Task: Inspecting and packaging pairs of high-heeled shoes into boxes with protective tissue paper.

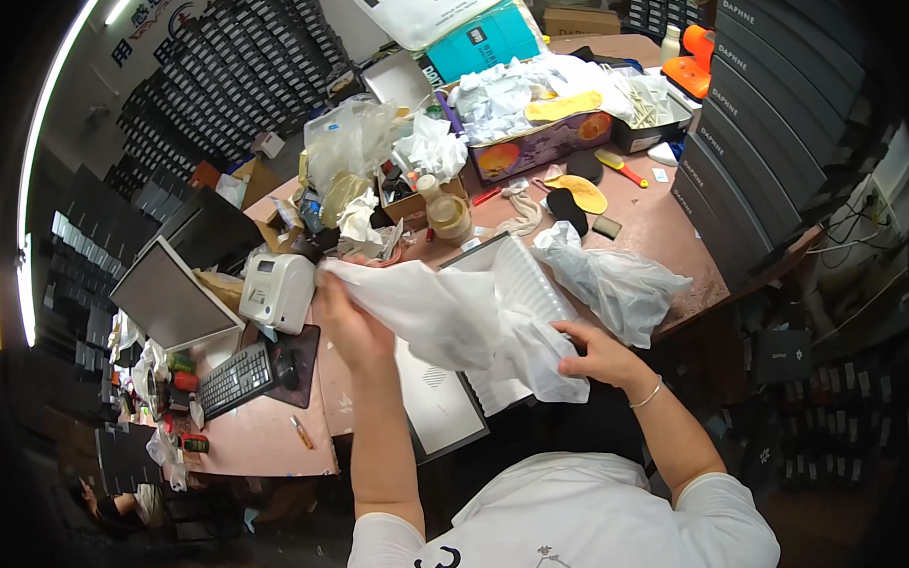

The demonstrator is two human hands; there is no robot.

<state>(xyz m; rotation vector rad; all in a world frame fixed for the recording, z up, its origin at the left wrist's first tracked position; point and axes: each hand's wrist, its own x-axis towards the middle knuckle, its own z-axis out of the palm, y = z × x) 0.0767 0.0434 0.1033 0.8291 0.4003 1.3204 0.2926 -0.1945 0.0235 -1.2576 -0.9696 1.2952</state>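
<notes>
Your white shirt fills the near edge, and both forearms reach out from it over the desk (673,246). Your left hand (348,323) has its fingers closed on one end of the white tissue paper (446,319), lifted up at the left; your right hand (599,357) pinches the lower right corner of the same sheet. So the paper hangs stretched between your hands, just above the open white shoe box (449,404) at the near edge of the desk.

Progress-wise, I'd say you're midway — the sheet is spread out but not laid flat or tucked into anything yet, and I can't see what's underneath it.

Room is tight. Just right of the sheet sits a crumpled clear plastic bag (620,283), and the desk's right edge drops off close behind it. Left of you there's a white label printer (278,290) and a keyboard (236,380). Farther away it's clutter — a jar (450,216), insoles (579,191), a box of paper scraps (540,141). The only real free space is right over the box.
</notes>
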